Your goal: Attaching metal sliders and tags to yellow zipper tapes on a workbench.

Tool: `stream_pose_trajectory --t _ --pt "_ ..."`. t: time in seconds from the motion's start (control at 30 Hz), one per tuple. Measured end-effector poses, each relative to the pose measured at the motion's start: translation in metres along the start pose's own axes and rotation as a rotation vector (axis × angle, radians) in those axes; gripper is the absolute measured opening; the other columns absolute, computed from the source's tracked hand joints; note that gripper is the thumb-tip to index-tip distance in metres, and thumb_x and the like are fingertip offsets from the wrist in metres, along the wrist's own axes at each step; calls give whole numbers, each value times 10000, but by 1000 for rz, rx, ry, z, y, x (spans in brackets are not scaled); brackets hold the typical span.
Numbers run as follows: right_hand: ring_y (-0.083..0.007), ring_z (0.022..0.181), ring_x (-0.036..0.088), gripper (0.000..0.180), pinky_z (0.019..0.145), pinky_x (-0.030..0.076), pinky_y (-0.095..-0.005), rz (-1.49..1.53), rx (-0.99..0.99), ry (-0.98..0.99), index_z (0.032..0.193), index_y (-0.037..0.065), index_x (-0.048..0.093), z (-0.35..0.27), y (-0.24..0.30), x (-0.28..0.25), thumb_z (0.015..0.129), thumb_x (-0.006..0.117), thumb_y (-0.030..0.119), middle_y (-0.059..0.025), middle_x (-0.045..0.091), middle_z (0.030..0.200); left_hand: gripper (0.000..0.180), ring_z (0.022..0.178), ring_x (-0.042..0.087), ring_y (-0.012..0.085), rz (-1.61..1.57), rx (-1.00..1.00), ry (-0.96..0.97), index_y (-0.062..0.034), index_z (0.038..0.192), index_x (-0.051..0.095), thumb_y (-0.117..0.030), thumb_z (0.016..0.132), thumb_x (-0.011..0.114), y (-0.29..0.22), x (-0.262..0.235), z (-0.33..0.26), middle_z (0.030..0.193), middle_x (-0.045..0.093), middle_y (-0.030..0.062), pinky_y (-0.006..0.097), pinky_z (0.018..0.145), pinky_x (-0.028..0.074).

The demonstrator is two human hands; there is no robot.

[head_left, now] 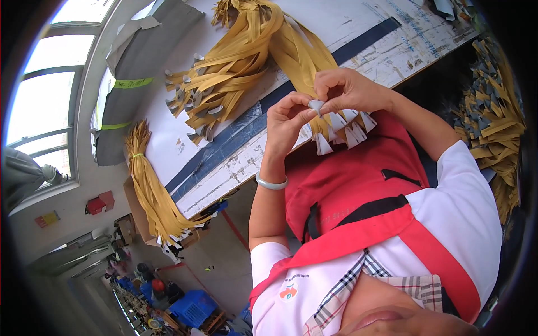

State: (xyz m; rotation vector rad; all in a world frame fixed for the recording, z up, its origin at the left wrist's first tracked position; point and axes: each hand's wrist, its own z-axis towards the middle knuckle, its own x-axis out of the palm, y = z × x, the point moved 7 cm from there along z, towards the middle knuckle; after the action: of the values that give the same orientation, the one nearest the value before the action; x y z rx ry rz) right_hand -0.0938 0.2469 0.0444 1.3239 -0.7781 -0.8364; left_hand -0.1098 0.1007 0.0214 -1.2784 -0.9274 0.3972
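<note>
The fingertip contact is partly hidden behind the knuckles. Both hands meet over the surface's (358, 53) edge: the left hand (287, 120) and right hand (344, 89) have their fingers pressed together, pinching one small grey tab (316, 105) between them. It caps a yellow strap (305, 61); more tabbed strap ends (344, 131) hang just below.

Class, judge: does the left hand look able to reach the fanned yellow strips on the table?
Probably yes: only bare table separates the left hand from the fanned yellow strips, though it pinches a grey tab.
</note>
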Motion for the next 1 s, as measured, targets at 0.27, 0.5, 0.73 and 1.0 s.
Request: stream_pose_trajectory --t 0.27,0.5,0.73,1.0 --pt "-255 680 510 133 587 418 -345 -533 -288 -406 811 13 508 4 7 19 792 638 -4 -94 476 841 116 723 625 172 564 414 -433 10 880 578 124 876 599 -8 -1 -7 812 551 71 282 611 521" --pt "-195 715 578 88 590 456 -300 -572 -311 -619 894 22 582 3 -7 16 841 640 -19 -69 537 880 82 791 635 166 584 465 -484 21 941 580 86 902 610 -10 -2 -20 903 564 74 274 658 559" --pt "-69 736 581 49 633 485 -216 91 -85 -253 960 46 640 8 -17 20 980 614 82 1 589 853 88 797 648 135 421 331 -212 35 927 630 90 868 663 -22 -16 -20 974 636 73 252 662 557" --pt "-66 648 571 241 607 474 -215 61 120 -330 852 46 629 -2 -35 4 987 639 245 10 601 768 133 645 628 133 829 451 -185 38 832 565 156 828 627 -20 4 -23 826 610 80 245 578 502"
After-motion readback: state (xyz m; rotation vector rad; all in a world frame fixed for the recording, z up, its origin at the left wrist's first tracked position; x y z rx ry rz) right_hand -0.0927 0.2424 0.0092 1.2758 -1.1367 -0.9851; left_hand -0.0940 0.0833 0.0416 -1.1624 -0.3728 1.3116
